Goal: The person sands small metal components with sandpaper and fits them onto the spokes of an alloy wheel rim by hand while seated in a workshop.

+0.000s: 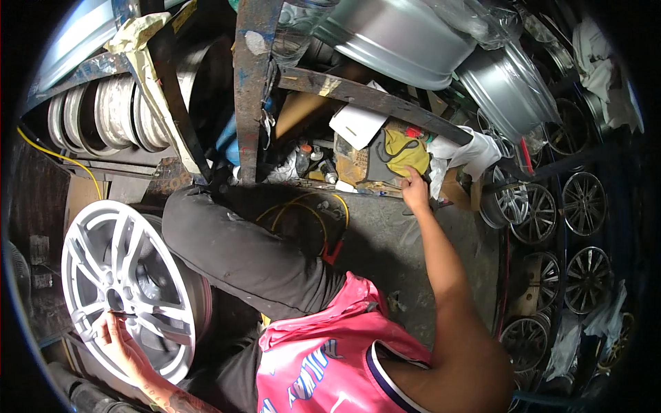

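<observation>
My left hand (118, 342) rests on the face of a silver alloy wheel (103, 255) at the lower left, and its fingers pinch a small thin dark tool near the wheel's hub. My right arm stretches forward to the upper middle. My right hand (415, 188) reaches into a cluttered low shelf and touches a grey and yellow cloth (399, 155) lying there. I cannot tell whether its fingers grip the cloth. My bent knee in dark trousers (241, 248) lies between the two hands.
A rusty metal rack (251, 82) stands ahead with bare silver rims (406, 34) stacked on it. More rims (96, 113) lie at the upper left. Several spoked wheels (585, 199) fill the right side. Bottles (303, 158), white paper (358, 124) and a yellow hose (323, 206) clutter the shelf and floor.
</observation>
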Available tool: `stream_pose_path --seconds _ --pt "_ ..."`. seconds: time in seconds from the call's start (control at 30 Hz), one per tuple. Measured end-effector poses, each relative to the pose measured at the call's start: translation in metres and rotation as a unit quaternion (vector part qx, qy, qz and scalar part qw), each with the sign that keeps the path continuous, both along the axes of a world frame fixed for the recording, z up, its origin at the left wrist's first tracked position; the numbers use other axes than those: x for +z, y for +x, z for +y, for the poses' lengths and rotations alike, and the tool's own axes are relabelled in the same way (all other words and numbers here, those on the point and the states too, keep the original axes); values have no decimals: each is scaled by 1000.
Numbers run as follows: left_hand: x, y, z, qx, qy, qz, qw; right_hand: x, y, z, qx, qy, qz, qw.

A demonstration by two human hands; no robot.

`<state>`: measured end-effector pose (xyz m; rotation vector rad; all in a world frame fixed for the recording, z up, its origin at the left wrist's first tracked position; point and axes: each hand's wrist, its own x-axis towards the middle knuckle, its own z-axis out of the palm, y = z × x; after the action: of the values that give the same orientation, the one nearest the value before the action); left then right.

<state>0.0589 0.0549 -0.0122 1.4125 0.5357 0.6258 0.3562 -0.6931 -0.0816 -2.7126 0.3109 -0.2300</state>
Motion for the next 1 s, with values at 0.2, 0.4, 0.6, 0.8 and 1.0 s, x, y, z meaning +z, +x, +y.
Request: stream_pose_path --seconds 0.2,0.4,0.6,0.8,1.0 --pt "4 -8 -10 58 11 33 998 9 57 25 -157 170 49 972" --pt "13 3 -20 19 54 75 996 9 108 -14 -176 189 66 964" --pt "12 -6 -12 34 59 108 992 59 139 -24 -173 566 -315 742" --pt "23 6 -26 -5 140 124 982 13 83 -29 177 8 -38 984" --pt "19 7 -25 -9 146 128 981 5 46 13 155 -218 120 956"
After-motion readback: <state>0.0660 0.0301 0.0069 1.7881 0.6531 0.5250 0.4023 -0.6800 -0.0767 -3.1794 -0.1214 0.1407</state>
